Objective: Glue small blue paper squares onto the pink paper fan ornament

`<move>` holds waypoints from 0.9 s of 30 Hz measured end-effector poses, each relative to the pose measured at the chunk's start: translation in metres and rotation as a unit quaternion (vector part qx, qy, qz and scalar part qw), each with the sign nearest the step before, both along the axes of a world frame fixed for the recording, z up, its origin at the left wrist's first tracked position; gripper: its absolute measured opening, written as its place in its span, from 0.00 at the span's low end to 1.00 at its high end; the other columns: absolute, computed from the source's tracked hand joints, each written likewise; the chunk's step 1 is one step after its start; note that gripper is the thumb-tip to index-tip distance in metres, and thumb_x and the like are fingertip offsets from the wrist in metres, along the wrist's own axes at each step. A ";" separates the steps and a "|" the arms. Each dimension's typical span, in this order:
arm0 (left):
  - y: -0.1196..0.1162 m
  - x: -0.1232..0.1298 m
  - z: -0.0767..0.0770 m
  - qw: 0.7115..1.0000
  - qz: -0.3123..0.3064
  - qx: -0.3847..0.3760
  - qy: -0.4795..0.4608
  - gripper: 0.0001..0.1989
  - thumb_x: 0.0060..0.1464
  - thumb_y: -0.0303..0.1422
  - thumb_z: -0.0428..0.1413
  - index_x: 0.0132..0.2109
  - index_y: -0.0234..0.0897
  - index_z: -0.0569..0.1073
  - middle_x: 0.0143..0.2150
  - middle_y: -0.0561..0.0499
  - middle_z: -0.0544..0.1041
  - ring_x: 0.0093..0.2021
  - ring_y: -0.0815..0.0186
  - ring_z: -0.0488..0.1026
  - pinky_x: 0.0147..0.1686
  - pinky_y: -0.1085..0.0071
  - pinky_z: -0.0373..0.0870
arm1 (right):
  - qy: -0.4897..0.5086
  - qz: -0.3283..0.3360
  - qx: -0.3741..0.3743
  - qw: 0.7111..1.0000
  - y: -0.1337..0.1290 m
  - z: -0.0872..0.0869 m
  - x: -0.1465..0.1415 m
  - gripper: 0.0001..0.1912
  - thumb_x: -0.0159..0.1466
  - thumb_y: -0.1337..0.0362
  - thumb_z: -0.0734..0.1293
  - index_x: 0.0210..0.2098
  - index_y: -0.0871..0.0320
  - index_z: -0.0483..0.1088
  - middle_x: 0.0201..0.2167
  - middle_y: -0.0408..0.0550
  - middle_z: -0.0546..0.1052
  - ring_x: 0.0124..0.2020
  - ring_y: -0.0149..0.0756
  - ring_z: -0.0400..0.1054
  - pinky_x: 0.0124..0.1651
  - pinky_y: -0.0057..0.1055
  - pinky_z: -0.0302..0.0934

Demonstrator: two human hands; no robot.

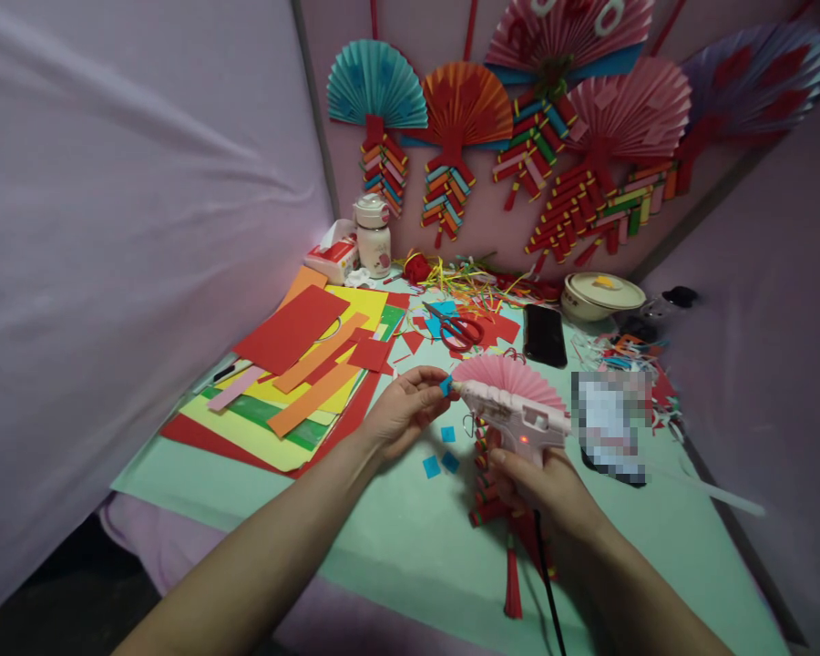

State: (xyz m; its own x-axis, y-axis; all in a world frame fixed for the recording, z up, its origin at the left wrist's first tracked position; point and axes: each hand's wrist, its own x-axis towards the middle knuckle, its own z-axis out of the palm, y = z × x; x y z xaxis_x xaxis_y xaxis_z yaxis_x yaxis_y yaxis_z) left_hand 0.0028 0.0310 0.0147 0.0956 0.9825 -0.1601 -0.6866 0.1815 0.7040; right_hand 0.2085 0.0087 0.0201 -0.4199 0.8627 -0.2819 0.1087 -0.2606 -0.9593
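1. At left, a stack of coloured paper [291,364] lies on the table [246,492].
2. Right of it, the left hand [408,405] pinches a small blue square [445,386] between thumb and fingers.
3. Three loose squares [431,467] lie just below this hand, on the near side.
4. Beyond, on the far side, rest red-handled scissors [462,333].
5. The glue gun [509,410] is above the pink fan [512,372], its nozzle pointing left at the held square; whether they touch, I cannot tell. A red light glows on it.
6. The right hand [537,474] is wrapped around its handle.
7. Far right lie a phone [545,334] and lidded bowl [598,303].
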 end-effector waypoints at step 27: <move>0.000 -0.001 0.000 1.000 0.014 -0.005 0.005 0.19 0.35 0.31 0.73 0.36 0.35 0.76 0.33 0.54 0.79 0.33 0.72 0.76 0.38 0.76 0.72 | -0.020 0.034 0.015 0.999 0.001 -0.009 0.003 0.16 0.61 0.52 0.67 0.27 0.58 0.65 0.15 0.39 0.65 0.16 0.27 0.56 0.18 0.25 0.46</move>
